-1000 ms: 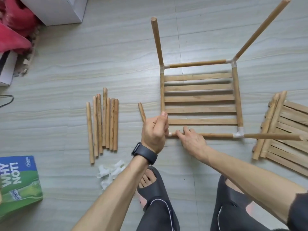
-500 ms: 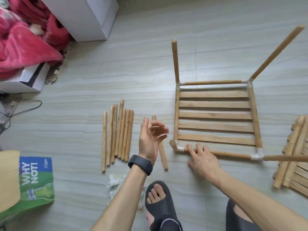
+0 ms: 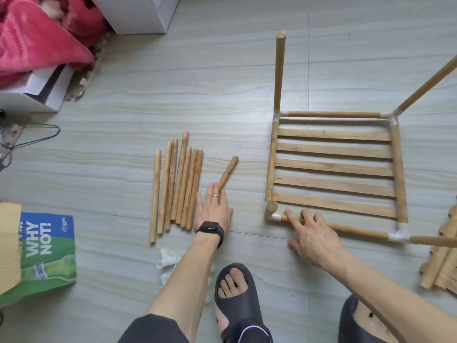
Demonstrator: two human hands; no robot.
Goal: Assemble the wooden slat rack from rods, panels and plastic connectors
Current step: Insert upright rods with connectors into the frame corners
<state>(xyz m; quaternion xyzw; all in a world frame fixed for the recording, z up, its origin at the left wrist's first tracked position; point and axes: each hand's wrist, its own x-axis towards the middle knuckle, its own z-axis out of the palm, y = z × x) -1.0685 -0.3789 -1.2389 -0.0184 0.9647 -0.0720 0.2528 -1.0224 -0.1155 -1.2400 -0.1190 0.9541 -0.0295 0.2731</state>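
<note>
- The left hand [image 3: 214, 206] lies palm down on the floor [image 3: 148, 95] in the lower middle of the frame. Its fingers [image 3: 214, 194] are straight and rest on the near end of a loose rod [image 3: 228, 173], not curled round it.
- The loose rod slants up and right from under those fingers, just right of the rod pile [image 3: 178, 186].
- The rod pile lies lengthwise, its rods side by side and touching, one set slightly apart on the left.
- The right hand [image 3: 314, 233] is spread open. Its fingers [image 3: 291, 217] press on the front rod [image 3: 356, 230] of the rack [image 3: 333, 167].
- The rack lies flat at centre right: five slats inside four rods joined by white connectors [image 3: 275, 217] at the corners.
- Two upright rods [image 3: 279, 70] rise from the far corners, and a short stub [image 3: 270, 209] stands at the near left corner.
- Another rod [image 3: 435, 241] sticks out to the right from the near right corner.
- Spare connectors [image 3: 168, 261] lie below the pile, beside the left forearm.
- A second panel [image 3: 442, 263] sits at the right edge.
- A green box [image 3: 47, 248] sits at lower left.
</note>
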